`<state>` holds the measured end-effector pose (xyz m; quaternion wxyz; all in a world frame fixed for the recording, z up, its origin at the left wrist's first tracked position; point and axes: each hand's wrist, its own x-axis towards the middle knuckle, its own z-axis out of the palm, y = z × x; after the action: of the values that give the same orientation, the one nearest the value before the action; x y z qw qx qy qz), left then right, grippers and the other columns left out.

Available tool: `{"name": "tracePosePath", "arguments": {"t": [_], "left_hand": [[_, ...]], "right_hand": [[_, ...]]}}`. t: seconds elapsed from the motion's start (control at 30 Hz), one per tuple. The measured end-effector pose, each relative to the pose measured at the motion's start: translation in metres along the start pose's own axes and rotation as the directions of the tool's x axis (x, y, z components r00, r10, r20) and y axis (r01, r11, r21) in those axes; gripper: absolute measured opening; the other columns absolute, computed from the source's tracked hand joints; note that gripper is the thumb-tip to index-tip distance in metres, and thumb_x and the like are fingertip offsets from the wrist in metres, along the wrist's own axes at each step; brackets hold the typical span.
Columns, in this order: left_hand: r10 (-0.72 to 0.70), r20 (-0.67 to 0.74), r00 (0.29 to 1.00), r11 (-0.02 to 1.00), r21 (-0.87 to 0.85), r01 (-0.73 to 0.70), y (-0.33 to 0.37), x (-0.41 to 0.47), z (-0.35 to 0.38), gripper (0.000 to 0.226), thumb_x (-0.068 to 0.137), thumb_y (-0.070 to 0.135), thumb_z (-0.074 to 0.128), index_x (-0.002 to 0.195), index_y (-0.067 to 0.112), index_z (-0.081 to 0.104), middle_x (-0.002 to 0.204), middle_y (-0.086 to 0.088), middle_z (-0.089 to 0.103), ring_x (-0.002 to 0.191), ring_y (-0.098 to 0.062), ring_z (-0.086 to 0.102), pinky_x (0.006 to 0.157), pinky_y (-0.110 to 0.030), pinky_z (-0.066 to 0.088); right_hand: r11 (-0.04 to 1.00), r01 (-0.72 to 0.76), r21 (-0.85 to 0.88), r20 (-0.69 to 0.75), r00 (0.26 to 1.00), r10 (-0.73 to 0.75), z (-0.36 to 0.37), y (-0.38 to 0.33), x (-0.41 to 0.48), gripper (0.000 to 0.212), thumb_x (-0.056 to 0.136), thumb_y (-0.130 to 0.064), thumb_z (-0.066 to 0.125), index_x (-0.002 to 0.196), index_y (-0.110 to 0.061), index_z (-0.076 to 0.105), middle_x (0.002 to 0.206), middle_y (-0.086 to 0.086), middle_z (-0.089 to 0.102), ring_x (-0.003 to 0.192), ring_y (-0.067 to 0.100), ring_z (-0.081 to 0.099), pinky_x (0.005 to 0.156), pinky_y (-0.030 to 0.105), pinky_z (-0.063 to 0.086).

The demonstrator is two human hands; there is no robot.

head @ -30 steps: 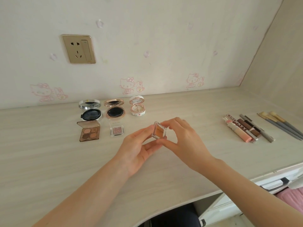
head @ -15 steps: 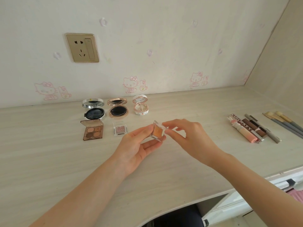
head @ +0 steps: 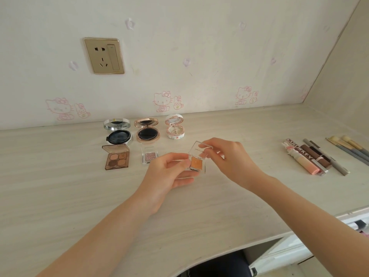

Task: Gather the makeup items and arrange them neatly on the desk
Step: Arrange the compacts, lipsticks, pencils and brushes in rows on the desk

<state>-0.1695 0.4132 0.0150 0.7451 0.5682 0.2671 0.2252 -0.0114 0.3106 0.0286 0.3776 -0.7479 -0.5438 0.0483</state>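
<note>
The left hand (head: 169,172) pinches the base of a small square clear-plastic eyeshadow case with an orange pan (head: 196,163). The case sits between the two hands and appears to be lifted off the pale wood-grain desk (head: 60,196). The right hand (head: 229,158), just to its right, pinches the raised transparent lid (head: 199,149) by its far edge. The case looks light, rigid and slick, and its hinge and pressed powder are probably fragile. It is best held by the base's side walls, with the fingers clear of the pan.
</note>
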Motion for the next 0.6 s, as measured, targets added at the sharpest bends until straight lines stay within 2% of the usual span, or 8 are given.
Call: {"name": "tracePosePath", "arguments": {"t": [0.1, 0.2, 0.27, 0.33, 0.43, 0.6], "left_hand": [[0.085, -0.040, 0.996, 0.968, 0.241, -0.073, -0.003, 0.002, -0.008, 0.018, 0.088, 0.014, 0.067, 0.106, 0.013, 0.066, 0.088, -0.005, 0.075, 0.084, -0.019, 0.072, 0.081, -0.037, 0.059], [0.262, -0.010, 0.965, 0.777, 0.595, -0.205, -0.009, 0.003, -0.017, 0.015, 0.084, 0.022, 0.072, 0.098, 0.024, 0.068, 0.082, 0.009, 0.073, 0.080, -0.001, 0.066, 0.076, -0.016, 0.051], [0.353, 0.044, 0.935, 0.639, 0.719, -0.274, -0.011, 0.002, -0.021, 0.015, 0.083, 0.023, 0.072, 0.097, 0.025, 0.069, 0.084, 0.015, 0.070, 0.084, 0.005, 0.061, 0.074, -0.010, 0.046], [0.399, 0.121, 0.909, 0.501, 0.801, -0.327, -0.014, 0.002, -0.024, 0.016, 0.083, 0.025, 0.072, 0.099, 0.025, 0.069, 0.090, 0.015, 0.068, 0.090, 0.003, 0.058, 0.080, -0.012, 0.043], [0.440, 0.207, 0.874, 0.322, 0.872, -0.369, -0.020, 0.005, -0.028, 0.016, 0.085, 0.025, 0.070, 0.101, 0.021, 0.070, 0.095, 0.010, 0.066, 0.096, -0.008, 0.054, 0.086, -0.024, 0.042], [0.511, 0.282, 0.812, 0.206, 0.877, -0.434, -0.026, 0.010, -0.030, 0.010, 0.086, 0.021, 0.069, 0.094, 0.018, 0.073, 0.094, 0.009, 0.063, 0.094, -0.013, 0.055, 0.080, -0.033, 0.049]], "right_hand": [[0.999, 0.001, -0.038, 0.046, 0.999, 0.001, 0.007, 0.004, 0.008, 0.020, 0.097, -0.017, 0.051, 0.109, -0.019, 0.067, 0.081, -0.019, 0.070, 0.078, -0.012, 0.059, 0.073, 0.008, 0.043], [0.998, 0.002, -0.067, 0.090, 0.996, 0.004, 0.014, 0.008, 0.013, 0.020, 0.097, -0.019, 0.050, 0.107, -0.020, 0.067, 0.080, -0.019, 0.070, 0.079, -0.006, 0.061, 0.075, 0.013, 0.045], [0.995, 0.021, -0.093, 0.097, 0.995, -0.012, 0.019, 0.009, 0.016, 0.019, 0.097, -0.019, 0.051, 0.105, -0.021, 0.067, 0.082, -0.017, 0.071, 0.075, -0.005, 0.059, 0.075, 0.015, 0.046], [0.994, 0.030, -0.107, 0.106, 0.994, -0.019, 0.023, 0.009, 0.017, 0.018, 0.097, -0.020, 0.051, 0.103, -0.023, 0.068, 0.083, -0.015, 0.072, 0.072, -0.005, 0.058, 0.075, 0.018, 0.046], [0.986, 0.063, -0.157, 0.129, 0.991, -0.043, 0.026, 0.008, 0.018, 0.018, 0.097, -0.025, 0.051, 0.103, -0.025, 0.068, 0.085, -0.013, 0.072, 0.074, 0.003, 0.059, 0.077, 0.026, 0.047], [0.964, 0.098, -0.248, 0.123, 0.990, -0.069, 0.036, 0.014, 0.019, 0.021, 0.097, -0.035, 0.050, 0.108, -0.031, 0.067, 0.089, -0.002, 0.069, 0.082, 0.018, 0.058, 0.076, 0.037, 0.049]]}}
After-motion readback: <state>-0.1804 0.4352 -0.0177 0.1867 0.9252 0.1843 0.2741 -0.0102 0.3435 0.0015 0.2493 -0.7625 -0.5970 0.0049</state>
